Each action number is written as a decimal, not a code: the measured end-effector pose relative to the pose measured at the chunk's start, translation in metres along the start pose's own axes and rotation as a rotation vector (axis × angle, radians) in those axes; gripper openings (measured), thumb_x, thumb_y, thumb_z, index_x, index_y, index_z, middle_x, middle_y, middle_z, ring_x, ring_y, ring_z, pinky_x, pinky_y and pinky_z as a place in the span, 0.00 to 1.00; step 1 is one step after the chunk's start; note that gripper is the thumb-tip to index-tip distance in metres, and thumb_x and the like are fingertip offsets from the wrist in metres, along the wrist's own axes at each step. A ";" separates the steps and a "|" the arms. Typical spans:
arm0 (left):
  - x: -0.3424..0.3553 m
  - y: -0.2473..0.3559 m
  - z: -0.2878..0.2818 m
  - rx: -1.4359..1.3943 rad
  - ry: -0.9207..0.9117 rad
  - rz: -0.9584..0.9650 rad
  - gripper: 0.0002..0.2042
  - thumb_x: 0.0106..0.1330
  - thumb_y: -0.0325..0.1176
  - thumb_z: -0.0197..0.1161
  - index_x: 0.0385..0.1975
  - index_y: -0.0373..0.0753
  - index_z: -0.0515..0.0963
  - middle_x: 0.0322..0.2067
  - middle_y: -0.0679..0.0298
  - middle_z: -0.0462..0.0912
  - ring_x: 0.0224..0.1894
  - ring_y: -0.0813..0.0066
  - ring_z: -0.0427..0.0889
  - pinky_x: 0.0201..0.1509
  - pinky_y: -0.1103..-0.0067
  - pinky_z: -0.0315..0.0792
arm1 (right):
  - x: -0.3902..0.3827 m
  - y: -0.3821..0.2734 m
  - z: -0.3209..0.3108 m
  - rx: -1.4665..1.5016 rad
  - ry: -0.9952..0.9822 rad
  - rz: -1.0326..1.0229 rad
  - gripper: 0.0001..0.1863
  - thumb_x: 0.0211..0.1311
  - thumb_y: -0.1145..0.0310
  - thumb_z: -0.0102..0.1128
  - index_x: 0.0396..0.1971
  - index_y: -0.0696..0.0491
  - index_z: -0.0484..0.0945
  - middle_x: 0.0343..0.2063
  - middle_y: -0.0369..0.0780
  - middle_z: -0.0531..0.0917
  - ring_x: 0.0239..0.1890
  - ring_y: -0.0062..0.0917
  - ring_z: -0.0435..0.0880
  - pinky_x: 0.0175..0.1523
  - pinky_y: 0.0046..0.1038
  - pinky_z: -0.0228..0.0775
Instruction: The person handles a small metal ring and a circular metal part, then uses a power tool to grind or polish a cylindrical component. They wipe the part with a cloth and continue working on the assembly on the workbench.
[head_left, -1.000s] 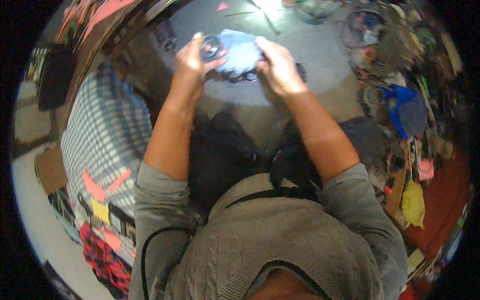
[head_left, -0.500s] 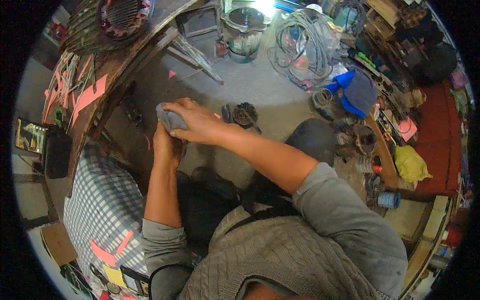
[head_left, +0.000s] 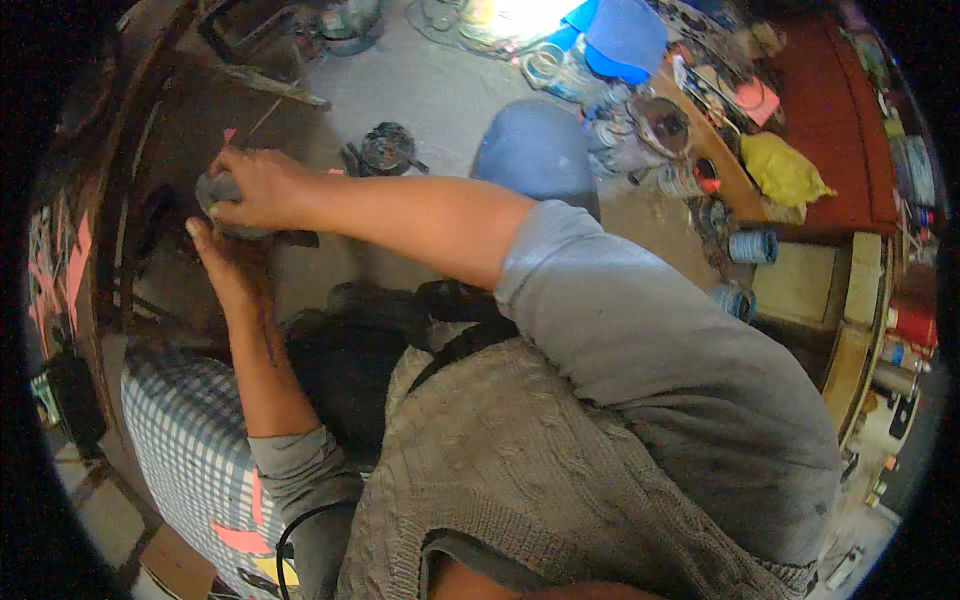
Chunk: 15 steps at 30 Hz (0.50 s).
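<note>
- Hands, spread apart a second ago, now meet at left; the work looks gathered in one spot.
- The right hand [head_left: 262, 186] curls its grip closed around a grey cloth [head_left: 212, 190], above the left hand [head_left: 234, 268].
- The left's grip is partly covered, its hold impossible to tell; anything inside the cloth stays hidden.

Seemingly a cluttered workshop: bowl of dark bits [head_left: 388, 150], grey floor [head_left: 440, 90], blue cylindrical container [head_left: 752, 246], wooden plank [head_left: 736, 184].

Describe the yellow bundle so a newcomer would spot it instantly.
Find the long dark red surface on the picture's right. At its left edge, below a pink sheet and above a blue tin, lies the crumpled bundle. Its bright yellow sets it apart from both.
</note>
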<state>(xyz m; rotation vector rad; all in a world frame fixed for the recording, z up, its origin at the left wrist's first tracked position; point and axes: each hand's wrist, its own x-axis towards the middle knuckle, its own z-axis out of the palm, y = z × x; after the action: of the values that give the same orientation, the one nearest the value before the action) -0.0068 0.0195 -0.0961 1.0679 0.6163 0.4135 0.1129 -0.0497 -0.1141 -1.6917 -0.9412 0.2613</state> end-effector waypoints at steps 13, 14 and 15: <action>0.029 -0.017 -0.019 0.255 0.007 -0.156 0.30 0.80 0.55 0.45 0.68 0.34 0.65 0.62 0.51 0.73 0.58 0.53 0.78 0.58 0.56 0.75 | -0.005 0.053 -0.019 0.183 -0.181 0.057 0.38 0.50 0.55 0.74 0.65 0.47 0.76 0.51 0.49 0.85 0.55 0.43 0.84 0.60 0.42 0.75; 0.032 -0.018 -0.018 0.248 -0.002 -0.182 0.32 0.80 0.57 0.43 0.69 0.35 0.64 0.64 0.52 0.72 0.59 0.54 0.77 0.59 0.55 0.74 | -0.008 0.056 -0.020 0.129 -0.216 0.027 0.38 0.49 0.54 0.75 0.64 0.46 0.77 0.52 0.49 0.85 0.55 0.43 0.83 0.60 0.42 0.75; 0.031 -0.019 -0.016 0.293 0.006 -0.199 0.36 0.80 0.63 0.37 0.74 0.40 0.58 0.67 0.53 0.70 0.62 0.55 0.76 0.62 0.54 0.71 | -0.011 0.059 -0.019 0.060 -0.241 0.015 0.38 0.49 0.53 0.75 0.63 0.46 0.77 0.52 0.49 0.85 0.56 0.44 0.83 0.60 0.42 0.75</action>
<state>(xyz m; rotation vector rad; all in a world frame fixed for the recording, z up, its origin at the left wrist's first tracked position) 0.0066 0.0403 -0.1273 1.2699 0.7973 0.1552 0.1435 -0.0746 -0.1633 -1.6366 -1.0866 0.5078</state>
